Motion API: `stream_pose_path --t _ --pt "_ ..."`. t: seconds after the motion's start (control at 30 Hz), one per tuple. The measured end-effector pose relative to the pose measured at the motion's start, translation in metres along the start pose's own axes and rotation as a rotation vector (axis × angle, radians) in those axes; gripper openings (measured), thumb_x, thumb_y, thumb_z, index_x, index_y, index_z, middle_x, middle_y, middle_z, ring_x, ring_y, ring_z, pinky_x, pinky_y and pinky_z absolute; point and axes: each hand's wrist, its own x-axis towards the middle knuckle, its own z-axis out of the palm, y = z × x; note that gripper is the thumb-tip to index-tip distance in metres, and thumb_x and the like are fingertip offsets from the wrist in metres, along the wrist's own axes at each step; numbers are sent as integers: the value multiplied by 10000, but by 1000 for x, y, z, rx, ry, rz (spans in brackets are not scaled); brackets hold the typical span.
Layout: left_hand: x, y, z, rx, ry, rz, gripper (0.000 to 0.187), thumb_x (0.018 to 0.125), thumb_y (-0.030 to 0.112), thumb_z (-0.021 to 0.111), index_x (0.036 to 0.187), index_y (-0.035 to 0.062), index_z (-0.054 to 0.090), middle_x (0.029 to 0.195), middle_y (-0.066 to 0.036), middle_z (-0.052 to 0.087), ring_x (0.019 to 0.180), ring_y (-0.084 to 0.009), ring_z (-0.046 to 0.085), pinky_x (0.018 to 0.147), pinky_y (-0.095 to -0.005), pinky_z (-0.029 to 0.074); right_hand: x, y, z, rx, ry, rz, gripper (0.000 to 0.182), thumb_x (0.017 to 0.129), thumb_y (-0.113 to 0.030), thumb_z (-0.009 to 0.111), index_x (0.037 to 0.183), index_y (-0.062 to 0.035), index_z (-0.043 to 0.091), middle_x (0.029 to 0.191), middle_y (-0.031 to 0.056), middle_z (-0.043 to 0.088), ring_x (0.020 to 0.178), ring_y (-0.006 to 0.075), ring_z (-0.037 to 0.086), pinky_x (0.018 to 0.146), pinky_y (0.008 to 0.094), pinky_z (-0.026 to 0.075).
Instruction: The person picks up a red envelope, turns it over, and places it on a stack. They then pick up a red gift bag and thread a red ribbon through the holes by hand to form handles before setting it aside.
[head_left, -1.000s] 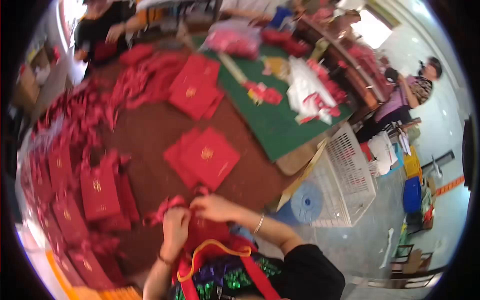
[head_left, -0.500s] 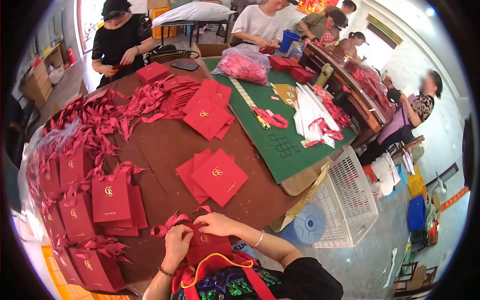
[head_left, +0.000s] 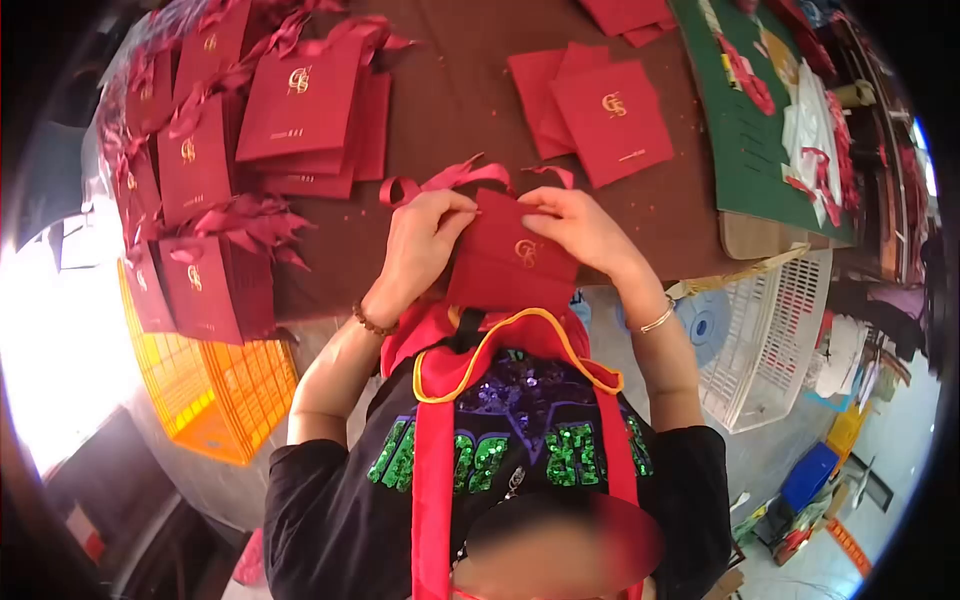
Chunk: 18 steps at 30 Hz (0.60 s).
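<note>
A small red paper bag point(head_left: 512, 262) with a gold monogram lies at the table's near edge, close to my body. My left hand point(head_left: 425, 235) pinches its upper left edge between thumb and fingers. At the upper right edge, my right hand point(head_left: 578, 228) is closed on the bag, thumb on the printed face. A dark red ribbon point(head_left: 445, 180) loops out beyond the bag's top edge, and its far ends rest on the table. Whether the fingertips also grip the ribbon is hidden.
Flat red bags point(head_left: 620, 125) lie fanned beyond my right hand. Ribboned bags point(head_left: 300, 100) are stacked at the left. A green cutting mat point(head_left: 740, 165) covers the table's right side. A yellow crate point(head_left: 215, 390) and a white basket point(head_left: 775, 340) stand beside the table.
The view has tipped down toward my body, so the people across the table are out of sight. Both hands remain at the bag's top edge, now farther apart.
</note>
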Motion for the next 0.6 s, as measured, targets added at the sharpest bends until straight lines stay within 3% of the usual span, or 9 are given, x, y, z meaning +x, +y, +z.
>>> stream_pose_path --t 0.07,0.47,0.6 --pt "-2 3 -1 -32 17 20 124 813 42 609 920 -3 652 834 -106 670 811 -159 645 699 -256 481 2 -6 -3 124 -77 88 286 881 -101 539 1126 47 551 964 34 622 891 81 559 783 224 450" --pt "-1 14 19 131 -37 269 108 760 6 623 865 19 643 816 -121 629 764 -266 612 671 -329 474 -5 -19 -1 204 -103 98 271 896 -94 516 1120 55 553 987 41 613 901 74 548 793 214 442" --pt "0 12 14 97 -7 239 106 752 11 628 857 19 642 806 -123 623 757 -275 607 661 -333 471 -4 -16 1 121 -90 66 272 892 -93 523 1120 50 554 991 41 614 903 78 549 798 219 442"
